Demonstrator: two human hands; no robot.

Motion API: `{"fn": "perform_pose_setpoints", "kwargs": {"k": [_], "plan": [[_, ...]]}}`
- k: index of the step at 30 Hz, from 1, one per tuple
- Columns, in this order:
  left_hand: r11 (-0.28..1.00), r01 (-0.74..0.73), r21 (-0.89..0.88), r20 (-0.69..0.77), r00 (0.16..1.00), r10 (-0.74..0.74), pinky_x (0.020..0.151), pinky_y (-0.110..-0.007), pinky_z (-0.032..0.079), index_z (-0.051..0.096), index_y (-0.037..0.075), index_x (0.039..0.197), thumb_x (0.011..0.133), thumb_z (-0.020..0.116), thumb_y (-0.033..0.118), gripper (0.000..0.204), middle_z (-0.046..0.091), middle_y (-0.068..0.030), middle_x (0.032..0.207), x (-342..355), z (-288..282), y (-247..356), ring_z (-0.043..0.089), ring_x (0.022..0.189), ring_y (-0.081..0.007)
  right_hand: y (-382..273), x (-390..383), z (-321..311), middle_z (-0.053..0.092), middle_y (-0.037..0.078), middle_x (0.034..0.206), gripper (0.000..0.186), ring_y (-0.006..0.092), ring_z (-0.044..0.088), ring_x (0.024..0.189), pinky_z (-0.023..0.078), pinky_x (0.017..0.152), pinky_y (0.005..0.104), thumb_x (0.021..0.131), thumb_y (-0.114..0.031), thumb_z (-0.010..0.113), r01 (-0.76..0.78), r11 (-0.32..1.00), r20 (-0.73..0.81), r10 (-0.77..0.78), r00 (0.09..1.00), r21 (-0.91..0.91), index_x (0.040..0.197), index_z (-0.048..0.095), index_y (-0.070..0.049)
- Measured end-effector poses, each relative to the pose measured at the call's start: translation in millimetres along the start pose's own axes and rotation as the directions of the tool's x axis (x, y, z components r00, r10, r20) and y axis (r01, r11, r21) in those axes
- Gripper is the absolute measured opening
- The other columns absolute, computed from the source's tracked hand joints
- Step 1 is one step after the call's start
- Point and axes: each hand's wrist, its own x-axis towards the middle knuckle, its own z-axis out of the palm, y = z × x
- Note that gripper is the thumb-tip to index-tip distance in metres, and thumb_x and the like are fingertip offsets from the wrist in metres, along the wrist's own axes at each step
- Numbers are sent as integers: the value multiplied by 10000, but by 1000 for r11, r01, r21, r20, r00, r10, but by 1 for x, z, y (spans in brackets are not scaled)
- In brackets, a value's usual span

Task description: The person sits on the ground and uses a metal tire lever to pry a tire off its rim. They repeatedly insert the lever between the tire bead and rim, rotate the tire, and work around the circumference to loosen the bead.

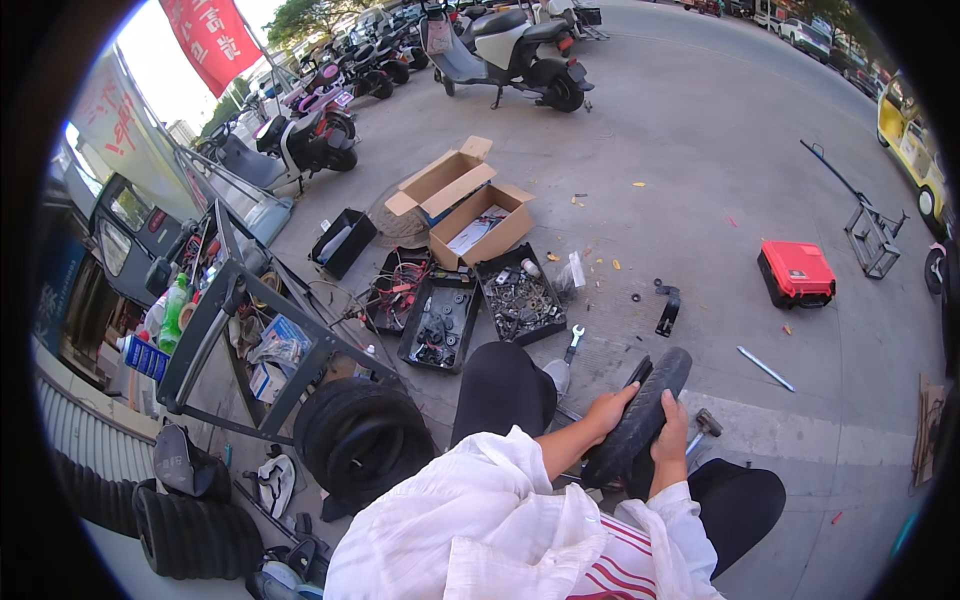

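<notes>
Black rubber tire (640,415) stands between the knees. The left hand (607,408) and right hand (671,436) grip it, fingers wrapped around. A wrench (573,342) lies near.

Tyre (640,415) btwn knees; parts trays (520,300) ahead, toolbox (796,272) right.

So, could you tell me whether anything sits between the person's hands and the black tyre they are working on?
Nothing visible does. The left hand rests directly on the black tyre and the right hand grips its other side, with bare skin on rubber. The wrench and hammer lie apart on the pavement.
</notes>
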Motion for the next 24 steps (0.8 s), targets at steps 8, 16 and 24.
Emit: {"fn": "perform_pose_setpoints", "kwargs": {"k": [8, 16, 24], "plan": [[988, 49, 148, 22, 998, -53, 686, -341, 502, 675, -31, 1007, 983, 505, 393, 457, 688, -124, 862, -9, 16, 41, 642, 710, -203, -32, 5, 5, 669, 130, 1006, 343, 221, 659, 902, 520, 851, 345, 935, -226, 580, -38, 992, 56, 31, 998, 123, 1139, 581, 49], [998, -45, -34, -42, 998, 43, 745, -372, 543, 601, -47, 1117, 1007, 454, 342, 430, 670, -167, 982, 90, -33, 16, 673, 819, -255, -5, 16, -26, 562, 288, 1271, 659, 369, 537, 1198, 398, 1025, 399, 983, -488, 456, -59, 590, -50, 32, 998, -805, 1300, 507, 88], [997, -71, 23, -34, 997, 72, 787, -398, 522, 625, -10, 1101, 964, 395, 301, 411, 680, -142, 960, 117, -56, -9, 665, 846, -278, -20, 2, -44, 648, 272, 957, 482, 368, 672, 865, 538, 728, 445, 927, -355, 581, -190, 254, -129, 237, 963, -948, 1168, 570, 63]]}}
